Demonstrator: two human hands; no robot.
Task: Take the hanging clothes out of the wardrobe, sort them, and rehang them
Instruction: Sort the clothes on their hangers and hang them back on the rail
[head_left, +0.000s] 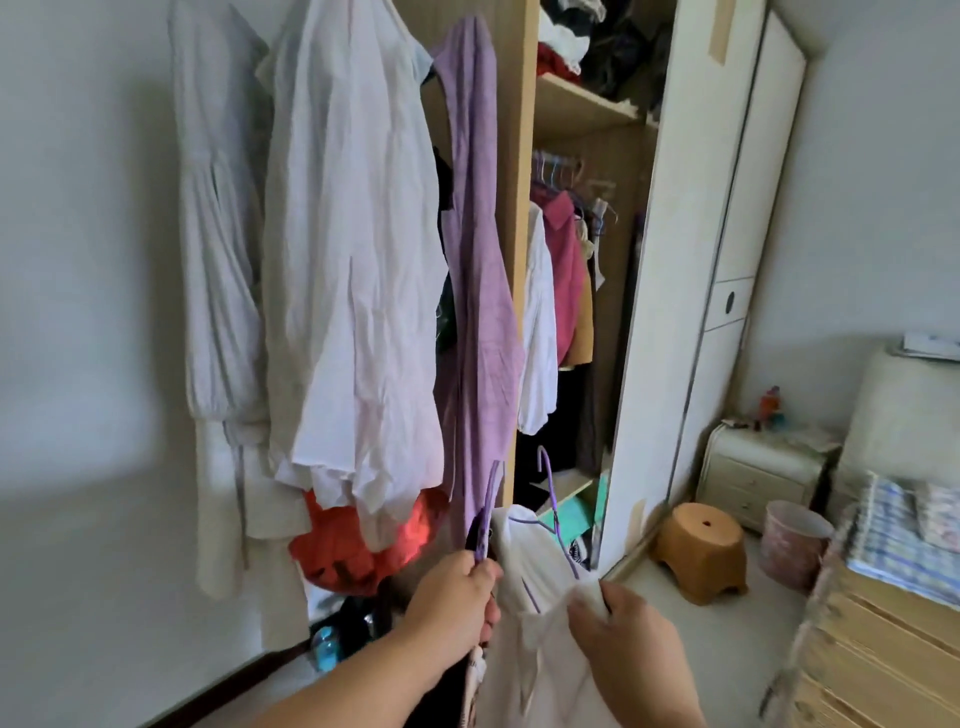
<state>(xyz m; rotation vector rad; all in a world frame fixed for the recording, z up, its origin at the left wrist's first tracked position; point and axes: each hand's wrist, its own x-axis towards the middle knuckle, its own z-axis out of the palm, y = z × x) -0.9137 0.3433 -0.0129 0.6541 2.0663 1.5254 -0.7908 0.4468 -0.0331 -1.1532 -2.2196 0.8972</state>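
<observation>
Garment (524, 623), white, on a purple hanger (551, 501), hangs low between my hands before the wardrobe (524, 208). I judge it light, soft and limp, so the hanger is the firm hold. Left hand (457, 597) fingers curl round a second hanger (482, 535); right hand (628, 644) pinches the cloth. Pale floor (727, 639), stool (701, 545) nearby.

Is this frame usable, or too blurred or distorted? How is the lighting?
Head view: soft overall, yet left hand, right hand and the white garment are readable; head view: motion blur streaks the bed edge at lower right; head view: wide-angle bending leans the wardrobe door; diffuse daylight on the wall, no glare.
</observation>
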